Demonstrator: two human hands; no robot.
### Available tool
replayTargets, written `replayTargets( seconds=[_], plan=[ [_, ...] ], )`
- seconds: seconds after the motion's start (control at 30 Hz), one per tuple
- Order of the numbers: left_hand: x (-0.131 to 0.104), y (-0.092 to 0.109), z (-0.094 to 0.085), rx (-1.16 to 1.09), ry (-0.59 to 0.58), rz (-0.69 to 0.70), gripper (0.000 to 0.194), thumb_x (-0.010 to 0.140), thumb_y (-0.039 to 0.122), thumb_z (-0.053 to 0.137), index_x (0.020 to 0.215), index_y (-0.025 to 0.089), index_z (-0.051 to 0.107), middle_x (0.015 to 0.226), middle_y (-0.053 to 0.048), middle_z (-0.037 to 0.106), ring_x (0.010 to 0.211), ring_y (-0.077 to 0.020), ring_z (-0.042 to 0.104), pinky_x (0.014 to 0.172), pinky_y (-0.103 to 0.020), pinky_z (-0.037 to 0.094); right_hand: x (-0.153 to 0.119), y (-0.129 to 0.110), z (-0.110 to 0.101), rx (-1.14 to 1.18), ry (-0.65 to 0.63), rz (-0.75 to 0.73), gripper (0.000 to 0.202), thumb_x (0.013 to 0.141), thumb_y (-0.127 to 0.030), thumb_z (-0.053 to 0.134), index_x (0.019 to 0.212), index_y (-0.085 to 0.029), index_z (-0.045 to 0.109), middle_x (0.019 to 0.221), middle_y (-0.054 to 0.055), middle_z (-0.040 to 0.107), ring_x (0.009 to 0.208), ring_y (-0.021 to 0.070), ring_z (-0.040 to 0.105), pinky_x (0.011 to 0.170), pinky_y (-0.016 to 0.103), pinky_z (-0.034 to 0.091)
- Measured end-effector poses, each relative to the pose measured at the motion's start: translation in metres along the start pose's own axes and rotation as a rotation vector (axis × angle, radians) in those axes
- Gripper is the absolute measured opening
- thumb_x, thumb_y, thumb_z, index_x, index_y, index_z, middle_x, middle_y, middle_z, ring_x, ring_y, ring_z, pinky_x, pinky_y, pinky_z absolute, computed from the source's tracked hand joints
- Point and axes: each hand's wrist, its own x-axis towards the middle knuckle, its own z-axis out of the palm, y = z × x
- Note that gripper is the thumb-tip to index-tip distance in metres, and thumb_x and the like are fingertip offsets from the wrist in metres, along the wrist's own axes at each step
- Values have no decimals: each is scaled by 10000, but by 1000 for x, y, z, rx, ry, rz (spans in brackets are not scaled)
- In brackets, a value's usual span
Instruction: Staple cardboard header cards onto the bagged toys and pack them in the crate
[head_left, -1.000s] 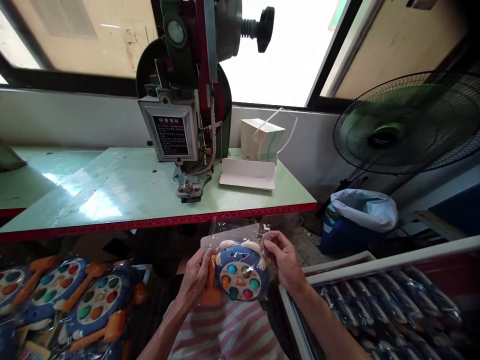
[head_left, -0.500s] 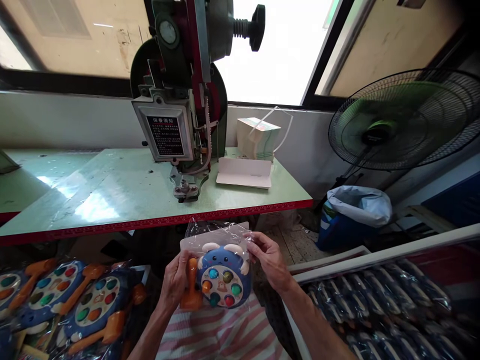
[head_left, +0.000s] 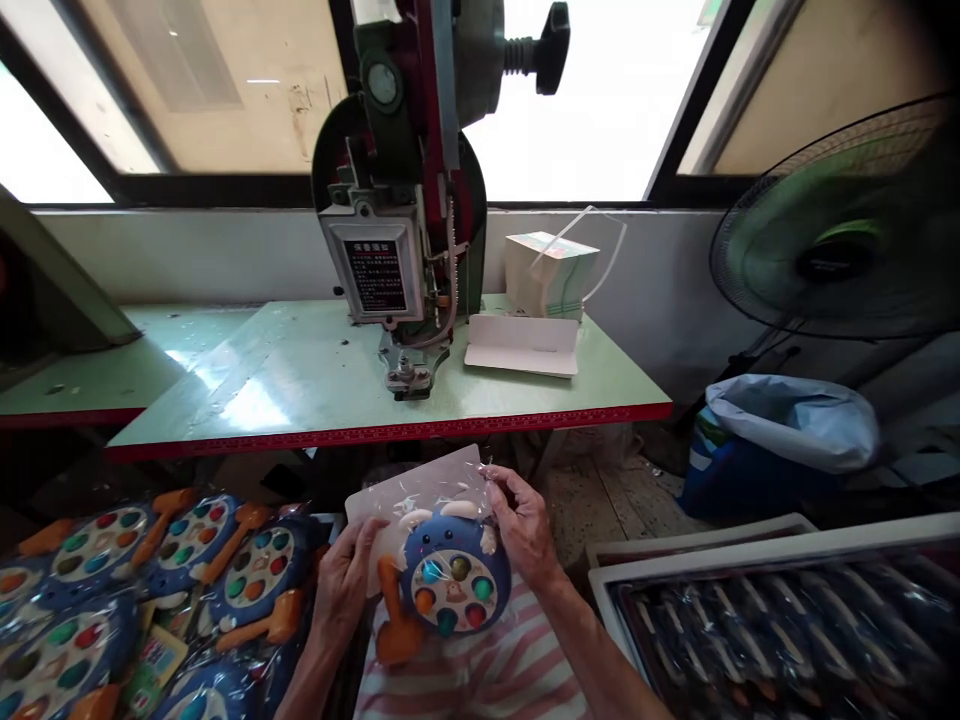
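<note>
A clear plastic bag (head_left: 442,490) lies over the lap, holding a blue animal-faced toy (head_left: 454,570) with coloured knobs, an orange hammer (head_left: 397,620) and a pale card (head_left: 382,505). My left hand (head_left: 346,575) is closed on the bag's left edge, thumb on the card. My right hand (head_left: 523,522) pinches the bag's upper right corner between thumb and fingers. The toy's face is towards me, with the hammer on its left.
A press machine (head_left: 405,260) stands on the green table (head_left: 300,380), beside an open white box (head_left: 521,350) and a card stack (head_left: 551,275). Bagged toys (head_left: 259,575) lie left; a crate (head_left: 765,545) of more sits right. Behind it are a lined bin (head_left: 780,440) and fan (head_left: 832,250).
The view has turned left. The bag and its card now slant more, up towards the right. The hammer hangs lower, and my left hand has moved slightly lower along the edge.
</note>
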Motion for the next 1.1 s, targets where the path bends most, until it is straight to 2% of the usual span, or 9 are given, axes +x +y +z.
replayTargets(
  seconds=[0.13,0.23,0.37,0.43,0.53,0.63,0.7,0.87,1.1],
  plan=[
    [5,-4,-1,47,121,69,478,981,568,476,969,192,771,1038,-75,773,1017,-268,701,915,-344,552,-7,-3,10,-90,6,-107,332,988,-409,545,1211,-240,723,979,36,755,806,180,676,755,287,557],
    [7,-2,-6,54,174,86,493,985,574,453,924,207,775,1010,-68,774,1000,-269,698,910,-350,545,-7,-3,14,-164,87,-196,298,982,-347,545,1173,-229,740,1076,54,776,897,198,716,828,290,563],
    [1,1,-16,11,168,5,504,941,625,512,912,208,793,1006,-68,783,982,-281,699,866,-337,550,-2,4,18,-174,220,-163,280,972,-335,543,1109,-212,755,1092,72,784,985,225,727,908,319,555],
    [-3,-1,-20,-48,149,-58,525,925,646,533,941,195,801,1031,-76,786,1004,-285,696,850,-323,551,0,8,18,-122,184,-99,284,977,-356,538,1087,-206,753,1051,65,784,926,214,722,845,303,560],
    [-7,-6,-25,-117,140,-120,541,917,655,552,973,180,803,1065,-84,784,1053,-290,683,855,-308,547,2,8,16,-35,4,-45,293,987,-390,541,1095,-209,745,970,42,763,809,178,683,721,265,535],
    [-7,-9,-31,-106,138,-135,575,892,691,560,937,173,807,1053,-91,782,1025,-290,687,824,-296,549,4,3,11,6,-90,-92,257,971,-394,592,1053,-211,752,1014,50,738,919,189,667,766,260,517],
    [-7,-8,-35,-82,135,-134,596,871,720,565,899,178,811,1034,-91,784,1004,-285,690,807,-283,549,7,1,9,43,-106,-100,232,952,-390,628,1026,-209,753,1019,53,733,937,193,661,773,263,511],
    [-6,-3,-42,-79,165,-164,632,814,772,589,871,187,819,943,-82,790,910,-266,695,725,-265,556,9,4,15,157,-47,-23,213,912,-388,670,987,-206,752,852,24,698,740,153,605,668,251,483],
    [-9,-5,-43,-132,163,-169,595,828,731,614,890,178,824,976,-89,793,928,-270,702,735,-273,562,10,7,23,167,-31,17,284,929,-448,637,987,-187,730,826,25,683,721,155,597,645,252,477]
  ],
)
